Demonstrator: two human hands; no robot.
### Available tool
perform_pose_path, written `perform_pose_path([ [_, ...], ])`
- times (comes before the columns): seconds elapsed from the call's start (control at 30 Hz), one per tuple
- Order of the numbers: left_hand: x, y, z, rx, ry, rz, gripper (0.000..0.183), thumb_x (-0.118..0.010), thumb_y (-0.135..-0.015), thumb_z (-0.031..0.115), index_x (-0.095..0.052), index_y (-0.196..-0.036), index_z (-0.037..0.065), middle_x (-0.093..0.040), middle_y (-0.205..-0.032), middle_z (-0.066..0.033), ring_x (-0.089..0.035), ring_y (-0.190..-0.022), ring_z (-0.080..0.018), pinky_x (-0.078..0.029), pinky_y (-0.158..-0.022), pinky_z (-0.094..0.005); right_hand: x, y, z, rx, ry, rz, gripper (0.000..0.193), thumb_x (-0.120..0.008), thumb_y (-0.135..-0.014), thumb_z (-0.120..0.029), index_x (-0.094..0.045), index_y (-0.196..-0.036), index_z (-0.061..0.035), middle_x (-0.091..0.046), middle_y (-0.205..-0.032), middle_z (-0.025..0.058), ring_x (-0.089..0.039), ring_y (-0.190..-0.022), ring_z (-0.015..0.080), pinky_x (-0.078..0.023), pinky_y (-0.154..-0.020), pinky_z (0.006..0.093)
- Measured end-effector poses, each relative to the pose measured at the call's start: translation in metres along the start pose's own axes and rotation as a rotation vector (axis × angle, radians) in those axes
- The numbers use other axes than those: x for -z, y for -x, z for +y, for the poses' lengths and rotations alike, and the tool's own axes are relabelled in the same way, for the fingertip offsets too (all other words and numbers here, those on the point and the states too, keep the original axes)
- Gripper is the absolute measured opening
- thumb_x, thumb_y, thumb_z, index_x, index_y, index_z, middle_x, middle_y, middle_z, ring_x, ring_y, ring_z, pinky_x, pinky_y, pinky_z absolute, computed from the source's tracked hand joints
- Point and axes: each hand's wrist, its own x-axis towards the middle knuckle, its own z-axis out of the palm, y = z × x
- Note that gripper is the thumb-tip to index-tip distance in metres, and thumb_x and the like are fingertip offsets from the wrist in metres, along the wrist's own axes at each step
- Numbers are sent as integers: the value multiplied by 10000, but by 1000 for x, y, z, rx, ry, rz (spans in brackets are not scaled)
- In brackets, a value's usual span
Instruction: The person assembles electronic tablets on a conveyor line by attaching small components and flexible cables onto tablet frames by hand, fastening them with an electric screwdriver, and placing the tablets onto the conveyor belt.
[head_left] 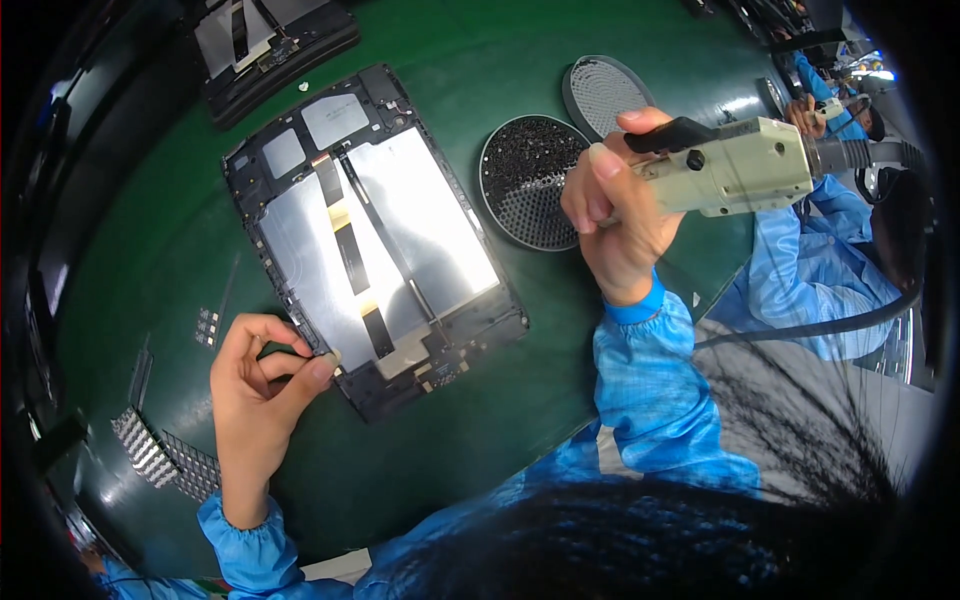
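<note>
An opened tablet [440, 220] lies slanted on the green table, with a silvery metal back, a dark frame and black-and-gold flat cables. At its lower left edge my left hand [262, 375] pinches with thumb and fingers; a tiny pale bit shows at the fingertips, too small to name. My right hand [625, 210] is closed around a cream-coloured electric screwdriver [735, 170] with a black lever. It is held above the near-right rim of a round tray of small black screws [525, 170]. The driver's tip is hidden behind my fingers.
A second round tray [610, 92] sits behind the screw tray. Other opened tablets [265, 45] are stacked at the far left. Strips of small parts [160, 455] lie at the left. The driver's dark cable [830, 320] hangs at the right, near a co-worker in blue [820, 270].
</note>
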Motion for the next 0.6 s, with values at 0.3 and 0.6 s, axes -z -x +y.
perform_pose_path([
  [0.3, 0, -2, 1, -6, -12, -23, 276, -711, -816, -106, -523, -992, -7, -578, -969, -71, -681, -813, -119, -545, -711, -207, 6, -2, 0, -11, -12, -72, 226, -596, -885, -17, -494, -1087, -30, -403, -598, 23, -355, -399, 106, -305, -364, 258],
  [0.6, 8, 1, -5, -53, 15, -63, 271, -732, -820, -59, -526, -989, -11, -576, -975, -77, -682, -820, -123, -556, -707, -216, 2, 5, -2, -43, -18, -132, 281, -645, -815, 66, -534, -1066, 9, -506, -664, 49, -462, -459, 112, -374, -418, 254],
])
